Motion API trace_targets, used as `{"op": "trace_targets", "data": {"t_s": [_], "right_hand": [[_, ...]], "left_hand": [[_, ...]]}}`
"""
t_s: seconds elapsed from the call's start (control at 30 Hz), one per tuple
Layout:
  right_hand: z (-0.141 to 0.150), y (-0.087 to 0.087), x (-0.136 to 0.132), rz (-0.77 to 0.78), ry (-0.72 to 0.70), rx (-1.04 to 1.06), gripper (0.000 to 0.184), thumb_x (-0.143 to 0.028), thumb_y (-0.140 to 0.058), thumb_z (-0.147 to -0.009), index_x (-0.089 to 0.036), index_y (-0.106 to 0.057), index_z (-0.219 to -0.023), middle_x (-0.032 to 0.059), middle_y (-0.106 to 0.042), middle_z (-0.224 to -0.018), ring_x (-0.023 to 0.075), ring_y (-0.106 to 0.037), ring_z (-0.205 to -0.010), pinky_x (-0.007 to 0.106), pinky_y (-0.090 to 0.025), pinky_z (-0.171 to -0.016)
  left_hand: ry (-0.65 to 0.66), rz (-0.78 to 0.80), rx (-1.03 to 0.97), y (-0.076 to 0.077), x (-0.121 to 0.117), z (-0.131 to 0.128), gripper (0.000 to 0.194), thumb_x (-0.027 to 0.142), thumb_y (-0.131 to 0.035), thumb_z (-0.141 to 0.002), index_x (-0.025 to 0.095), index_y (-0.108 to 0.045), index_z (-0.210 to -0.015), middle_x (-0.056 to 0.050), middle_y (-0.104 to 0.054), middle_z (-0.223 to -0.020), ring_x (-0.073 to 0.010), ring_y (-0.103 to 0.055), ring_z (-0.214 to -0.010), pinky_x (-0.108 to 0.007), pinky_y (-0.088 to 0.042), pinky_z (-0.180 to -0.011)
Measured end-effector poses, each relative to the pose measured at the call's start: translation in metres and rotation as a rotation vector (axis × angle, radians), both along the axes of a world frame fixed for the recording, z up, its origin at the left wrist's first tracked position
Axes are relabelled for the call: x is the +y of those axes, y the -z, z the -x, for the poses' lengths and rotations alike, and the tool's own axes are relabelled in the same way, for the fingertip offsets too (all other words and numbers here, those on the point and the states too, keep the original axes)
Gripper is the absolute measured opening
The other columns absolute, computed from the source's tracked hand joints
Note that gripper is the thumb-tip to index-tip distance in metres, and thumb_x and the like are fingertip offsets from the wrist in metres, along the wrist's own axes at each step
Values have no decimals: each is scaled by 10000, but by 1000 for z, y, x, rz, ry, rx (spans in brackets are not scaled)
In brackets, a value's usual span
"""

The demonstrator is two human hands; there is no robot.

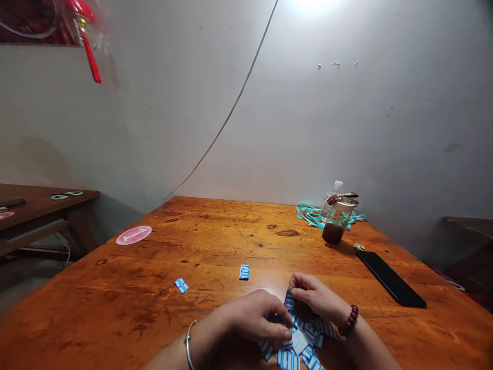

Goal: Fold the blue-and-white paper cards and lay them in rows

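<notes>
Several small blue-and-white label cards (288, 359) lie in a loose, overlapping pile at the table's near edge, with a plain white piece (300, 341) among them. My right hand (316, 296) pinches one blue-and-white card (289, 301) between thumb and fingers, just above the pile's far side. Over the pile's left side rests my left hand (264, 317), thumb and index finger bent but apart; its other fingers are hidden. Farther out, two single cards lie apart from the pile: a card with stacked bars (244, 272) and a tilted card (181, 285) to its left.
A black phone (391, 278) lies on the wooden table (215, 231) at right. Behind it stand a brown-liquid cup (336, 226), a clear water bottle (328, 201) and teal ribbon (308, 213). A pink round disc (134, 235) sits at left; scissors (66, 195) lie on another table.
</notes>
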State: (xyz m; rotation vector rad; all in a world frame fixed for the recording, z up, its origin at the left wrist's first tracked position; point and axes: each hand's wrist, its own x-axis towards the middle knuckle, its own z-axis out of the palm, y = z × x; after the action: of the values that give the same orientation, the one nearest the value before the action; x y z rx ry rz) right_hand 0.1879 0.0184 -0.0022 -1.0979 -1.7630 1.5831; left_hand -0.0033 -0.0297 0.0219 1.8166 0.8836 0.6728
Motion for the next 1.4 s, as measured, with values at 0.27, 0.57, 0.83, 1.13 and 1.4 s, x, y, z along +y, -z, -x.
{"op": "trace_targets", "data": {"t_s": [0.27,0.57,0.83,1.13,1.4], "right_hand": [[42,-11,26,-291,202,-200,62,-182,-487,-642,-156,-473,-588,-38,-471,-540,76,-428,-504,176,-320,-468],[66,24,57,-392,318,-502,101,-103,-482,-613,-147,-544,-547,6,-568,-534,104,-486,-541,187,-283,-484],[64,21,51,-477,330,-670,134,-99,-473,-641,-164,-589,-626,38,-625,-670,123,-529,-648,194,-278,-528],[67,18,47,-522,366,-699,159,-110,-456,-670,-185,-555,-770,45,-612,-746,141,-526,-673,206,-265,-524],[68,18,46,-525,323,-632,149,-116,-453,-676,-172,-592,-672,56,-602,-745,152,-527,-725,220,-312,-590]], "left_hand": [[-626,-350,-82,1,43,30,287,346,-436,-765,138,-612,-676,-32,-622,-673,-150,-548,-661,-221,-390,-610],[-733,-343,-133,16,58,48,317,395,-430,-764,139,-596,-679,-34,-614,-670,-158,-549,-657,-229,-389,-601],[-719,-327,-107,17,58,45,321,403,-432,-756,144,-596,-658,-22,-607,-644,-150,-536,-627,-220,-376,-581],[-671,-423,29,17,48,32,285,338,-408,-774,164,-578,-625,-13,-562,-596,-144,-498,-600,-224,-346,-571],[-663,-428,48,13,44,28,285,350,-413,-768,175,-568,-604,-22,-563,-600,-154,-489,-599,-230,-341,-576]]}}
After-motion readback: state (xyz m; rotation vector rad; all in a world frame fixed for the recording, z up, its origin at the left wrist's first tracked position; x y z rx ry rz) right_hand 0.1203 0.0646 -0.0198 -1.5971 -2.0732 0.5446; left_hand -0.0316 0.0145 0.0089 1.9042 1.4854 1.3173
